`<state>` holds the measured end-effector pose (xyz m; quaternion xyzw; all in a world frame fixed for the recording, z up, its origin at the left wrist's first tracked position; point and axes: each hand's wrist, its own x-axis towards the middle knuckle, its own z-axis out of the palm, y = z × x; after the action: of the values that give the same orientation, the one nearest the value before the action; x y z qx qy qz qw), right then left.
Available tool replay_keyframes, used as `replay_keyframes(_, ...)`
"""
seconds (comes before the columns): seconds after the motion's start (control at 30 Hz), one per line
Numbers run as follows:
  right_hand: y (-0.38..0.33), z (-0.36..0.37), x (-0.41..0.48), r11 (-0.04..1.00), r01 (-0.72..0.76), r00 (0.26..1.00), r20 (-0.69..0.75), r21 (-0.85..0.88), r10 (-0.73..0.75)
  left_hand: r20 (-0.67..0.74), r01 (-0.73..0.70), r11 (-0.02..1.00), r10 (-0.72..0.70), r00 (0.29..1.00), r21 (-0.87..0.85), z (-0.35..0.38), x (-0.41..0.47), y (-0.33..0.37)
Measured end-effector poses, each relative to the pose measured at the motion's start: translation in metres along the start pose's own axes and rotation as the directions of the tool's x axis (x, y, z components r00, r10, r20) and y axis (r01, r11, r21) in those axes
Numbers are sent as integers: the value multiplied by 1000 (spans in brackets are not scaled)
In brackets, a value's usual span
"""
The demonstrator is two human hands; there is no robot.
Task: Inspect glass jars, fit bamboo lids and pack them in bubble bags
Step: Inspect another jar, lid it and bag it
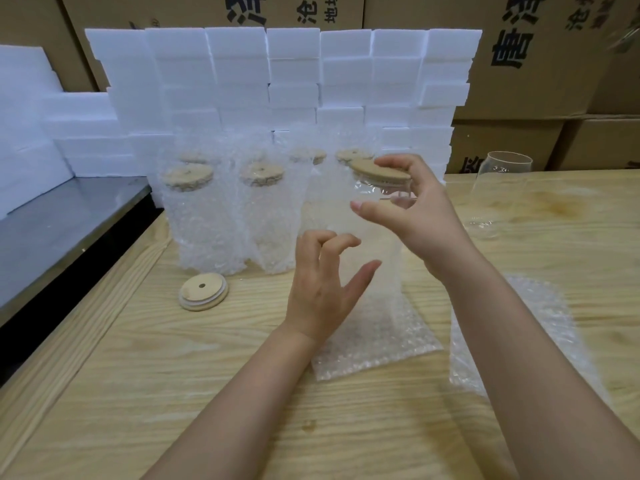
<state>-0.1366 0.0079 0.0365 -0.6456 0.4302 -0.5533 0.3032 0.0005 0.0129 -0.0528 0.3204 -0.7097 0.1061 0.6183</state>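
Wooden table (pixel 173 393), near the middle.

- Right hand (pixel 422 216) grips a glass jar (pixel 377 189) by its top. The fingers lie over the bamboo lid (pixel 377 169) and the thumb is on the glass below.
- The jar is raised and tilted over a bubble bag (pixel 377 323). The bag's bottom trails on the table. The jar's lower part looks to be inside the bag, but the haze of the plastic hides how deep.
- Left hand (pixel 322 285) is in front of the bag, fingers hooked, thumb out. Cannot tell whether it pinches the bag's edge or holds nothing.
- Packed jars (pixel 194 216) stand just behind, toward the far left edge. A spare lid (pixel 203 292) lies flat before them. An empty jar (pixel 502 192) stands near the far right edge.

Risks, as I judge them:
- The grip is high, on lid and rim. If the lid is loose it may lift off and the glass drop.
- If the left hand has no hold, the bag mouth may fold shut and the jar snag.
- Pushing down hard could tip the jar into the packed row behind.
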Motion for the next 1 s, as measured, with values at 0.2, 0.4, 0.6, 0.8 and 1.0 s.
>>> replay_keyframes(0.2,8,11,-1,999,-36,999,39,34,35,-44,48,998,-50,998,-45,-2,9,-3)
replay_keyframes(0.4,0,-6,4,999,-31,998,-61,36,33,338,418,906,-372,864,-72,-14,-1,-19)
replay_keyframes(0.6,-4,-10,5,999,-27,999,-21,38,28,545,708,676,-521,657,-206,-13,-6,-20)
replay_keyframes(0.8,-3,0,2,998,-68,995,77,18,67,444,716,602,-565,695,-354,-12,10,-8)
replay_keyframes(1.0,1,7,0,995,-93,986,137,-21,95,370,683,573,-576,728,-452,-11,17,-5)
